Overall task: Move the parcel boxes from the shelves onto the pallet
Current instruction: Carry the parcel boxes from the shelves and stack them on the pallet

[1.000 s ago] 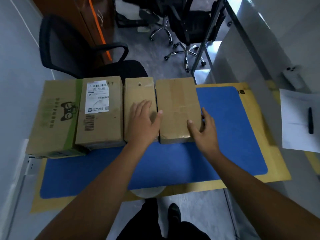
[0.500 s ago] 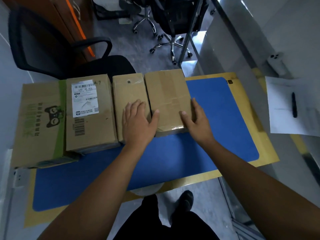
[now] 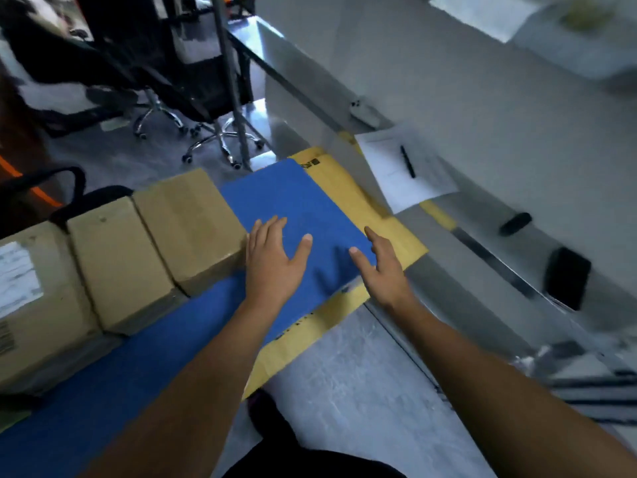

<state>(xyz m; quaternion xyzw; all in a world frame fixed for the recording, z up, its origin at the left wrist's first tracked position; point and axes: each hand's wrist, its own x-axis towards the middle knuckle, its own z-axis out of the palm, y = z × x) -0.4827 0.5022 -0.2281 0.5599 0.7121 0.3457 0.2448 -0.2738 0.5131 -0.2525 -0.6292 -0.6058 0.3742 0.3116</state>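
Observation:
Three brown parcel boxes stand side by side on the blue mat (image 3: 303,201) of the yellow pallet board (image 3: 348,188): a plain taped box (image 3: 188,225) on the right, a narrower box (image 3: 117,260) beside it, and a labelled box (image 3: 31,305) at the left edge. My left hand (image 3: 272,260) hovers over the mat just right of the taped box, fingers spread, holding nothing. Over the mat's right edge, my right hand (image 3: 382,267) is likewise empty with its fingers straight.
A metal shelf surface (image 3: 482,108) runs along the right, bearing a paper sheet (image 3: 403,167) with a pen (image 3: 407,161) and a black phone (image 3: 567,277). Black office chairs (image 3: 193,84) and a metal post (image 3: 231,81) stand behind the pallet. My shoe (image 3: 272,419) is on the grey floor.
Both hands have let go of the taped box and moved right over the bare mat. The view has swung to the right, toward the shelf.

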